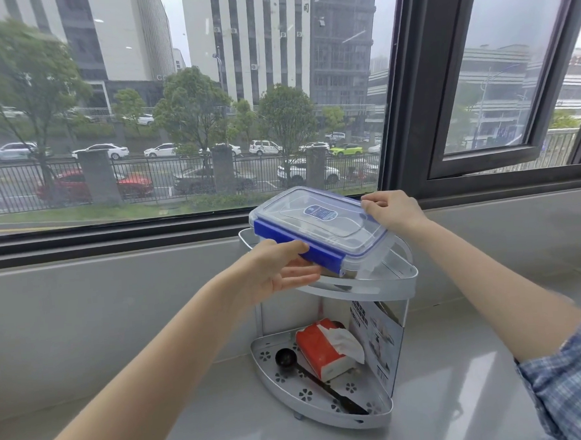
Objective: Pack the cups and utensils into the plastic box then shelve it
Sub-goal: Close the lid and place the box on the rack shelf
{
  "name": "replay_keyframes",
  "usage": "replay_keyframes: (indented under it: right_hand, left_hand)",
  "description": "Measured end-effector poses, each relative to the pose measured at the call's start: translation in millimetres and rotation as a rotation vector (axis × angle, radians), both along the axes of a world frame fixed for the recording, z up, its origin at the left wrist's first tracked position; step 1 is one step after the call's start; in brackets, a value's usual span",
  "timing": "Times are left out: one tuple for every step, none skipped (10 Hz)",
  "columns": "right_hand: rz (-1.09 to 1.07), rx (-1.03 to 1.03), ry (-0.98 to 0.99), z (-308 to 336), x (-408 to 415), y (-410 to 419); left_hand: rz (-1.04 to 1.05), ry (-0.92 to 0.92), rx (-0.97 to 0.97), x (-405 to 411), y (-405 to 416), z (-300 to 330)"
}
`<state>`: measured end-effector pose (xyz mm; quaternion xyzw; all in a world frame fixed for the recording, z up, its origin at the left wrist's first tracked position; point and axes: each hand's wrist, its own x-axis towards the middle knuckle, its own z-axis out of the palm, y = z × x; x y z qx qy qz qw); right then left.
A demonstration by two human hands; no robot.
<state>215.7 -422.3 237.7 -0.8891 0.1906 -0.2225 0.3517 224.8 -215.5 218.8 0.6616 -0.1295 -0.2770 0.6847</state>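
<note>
The clear plastic box (pixel 320 223) has a transparent lid with blue clip flaps and a blue label. It sits tilted over the top tier of a small grey two-tier corner shelf (pixel 403 279). My left hand (pixel 278 270) grips its near-left side, thumb on the blue flap and fingers underneath. My right hand (pixel 392 212) holds the far-right corner of the lid. The box's contents are hard to make out; something metallic shows at the lower edge.
The shelf stands on a grey windowsill counter below a large window. Its bottom tier (pixel 275 382) holds a red tissue pack (pixel 321 350), a black long-handled spoon (pixel 285 358) and a printed card (pixel 379 336). An open window sash (pixel 489 160) is at the upper right.
</note>
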Motion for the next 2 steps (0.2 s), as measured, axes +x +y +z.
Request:
replay_keyframes:
  right_hand:
    - [0.001, -0.017, 0.011, 8.5, -13.1, 6.7]
    - [0.001, -0.031, -0.019, 18.3, -20.4, 12.3]
  left_hand:
    - [-0.006, -0.034, 0.041, -5.6, 5.2, 8.6]
    - [0.026, -0.102, 0.085, -9.9, 10.9, 14.0]
